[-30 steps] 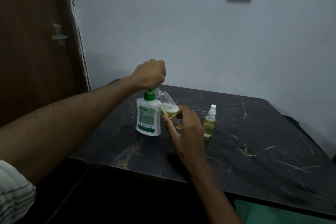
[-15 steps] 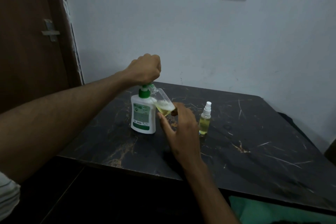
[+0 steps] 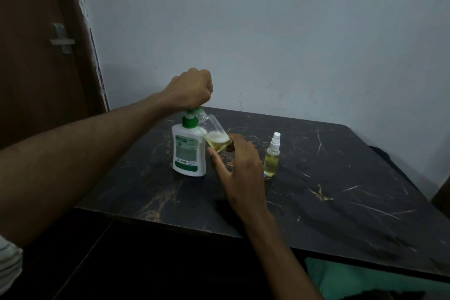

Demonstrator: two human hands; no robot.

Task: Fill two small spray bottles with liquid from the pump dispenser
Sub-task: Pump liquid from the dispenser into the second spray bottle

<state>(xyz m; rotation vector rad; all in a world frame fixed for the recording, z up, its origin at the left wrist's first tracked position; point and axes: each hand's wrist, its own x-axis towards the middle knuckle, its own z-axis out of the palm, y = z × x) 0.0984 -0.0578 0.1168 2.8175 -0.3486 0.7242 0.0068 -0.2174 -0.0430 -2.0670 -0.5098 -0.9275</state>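
Compared with a second ago almost nothing moves: the left hand [image 3: 191,89] stays fisted on the pump dispenser [image 3: 188,147], the right hand [image 3: 239,165] pinches the tilted open bottle [image 3: 214,135] (foam inside), so filling continues beside the capped spray bottle [image 3: 272,157].

Nothing here can be read. The only print I can see is on the white pump dispenser [image 3: 188,151] standing on the bench [image 3: 341,190] under my left hand [image 3: 190,89]: a pale green label with a small heart-shaped emblem near its top, rows of fine lines below, a strip of tiny symbols lower down and a green band at the base. All of it is too small and dim for me to make out a single word, brand or number. The open spray bottle [image 3: 214,134] between my right fingers [image 3: 214,156] shows no lettering.
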